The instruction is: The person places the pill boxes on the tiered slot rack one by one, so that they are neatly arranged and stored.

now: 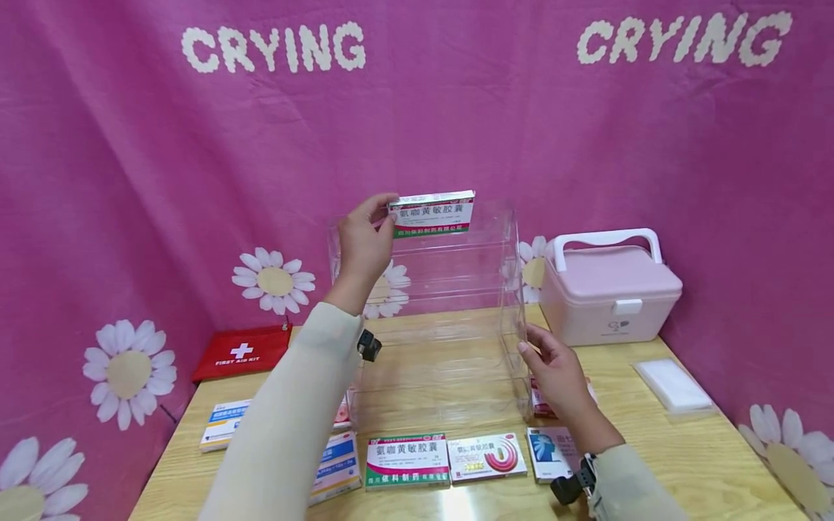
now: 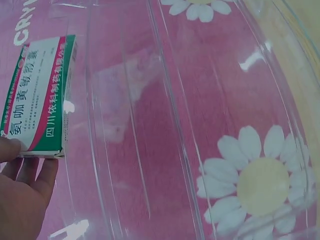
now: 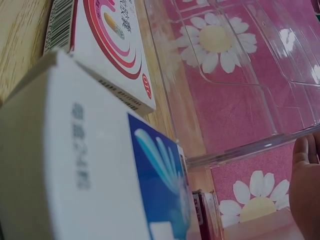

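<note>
My left hand (image 1: 365,242) pinches a white, green and red capsule box (image 1: 435,215) by its left end, thumb in front, at the top tier of a clear tiered display rack (image 1: 511,289). In the left wrist view the box (image 2: 42,95) overlaps the rack's upper tier, printed face outward. Lower down, my right hand (image 1: 557,369) grips the rack's right side edge, its thumb toward me. Only part of that hand (image 3: 306,175) shows in the right wrist view, by the rack's rim. A matching capsule box (image 1: 407,461) lies on the table before the rack.
Along the table front lie a blue-and-white box (image 1: 336,467), a red-ringed box (image 1: 487,457) and a blue-headed box (image 1: 552,452). Further boxes sit partly hidden beside the rack. A red first aid pouch (image 1: 244,353) is left, a pink lidded case (image 1: 609,297) and white packet (image 1: 674,385) right.
</note>
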Motion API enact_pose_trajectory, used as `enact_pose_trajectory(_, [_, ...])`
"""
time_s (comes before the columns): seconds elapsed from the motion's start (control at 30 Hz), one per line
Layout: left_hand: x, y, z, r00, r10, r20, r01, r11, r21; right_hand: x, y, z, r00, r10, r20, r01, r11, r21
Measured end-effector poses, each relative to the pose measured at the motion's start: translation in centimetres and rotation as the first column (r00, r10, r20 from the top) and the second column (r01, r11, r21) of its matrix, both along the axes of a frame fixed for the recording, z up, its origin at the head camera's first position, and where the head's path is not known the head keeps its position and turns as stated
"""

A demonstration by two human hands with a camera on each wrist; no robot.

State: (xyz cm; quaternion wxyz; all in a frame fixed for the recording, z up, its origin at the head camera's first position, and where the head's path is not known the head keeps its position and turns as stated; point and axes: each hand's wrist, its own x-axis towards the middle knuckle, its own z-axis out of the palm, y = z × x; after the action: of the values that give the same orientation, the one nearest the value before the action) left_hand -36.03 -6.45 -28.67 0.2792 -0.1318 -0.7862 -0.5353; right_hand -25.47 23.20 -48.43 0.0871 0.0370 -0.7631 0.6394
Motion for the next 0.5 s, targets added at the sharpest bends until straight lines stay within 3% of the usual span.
enact_pose_trajectory(0.13, [-0.4,0.9,0.1,0.999,-0.040,0.002,0.040,0.999,0.011,-0.3,0.0,0.1,1.000,-0.009,0.002,0.009,1.000,0.005])
enact_pose_trajectory(0.27, [-0.7,2.0,-0.6,0.997,-0.073,0.032,0.073,0.997,0.009,0.0,0.0,-0.3,0.998,-0.027,0.050,0.026,0.999,0.021])
enact_pose_trajectory(0.4, [-0.9,2.7,-1.2,0.997,-0.067,0.047,0.067,0.998,-0.008,0.2,-0.1,-0.4,0.997,-0.026,0.071,0.024,0.999,0.021])
enact_pose_trajectory(0.5, [-1.2,3.1,-0.9,0.997,-0.070,0.026,0.070,0.998,-0.005,-0.1,0.0,-0.1,0.998,-0.025,0.056,0.024,1.000,0.019])
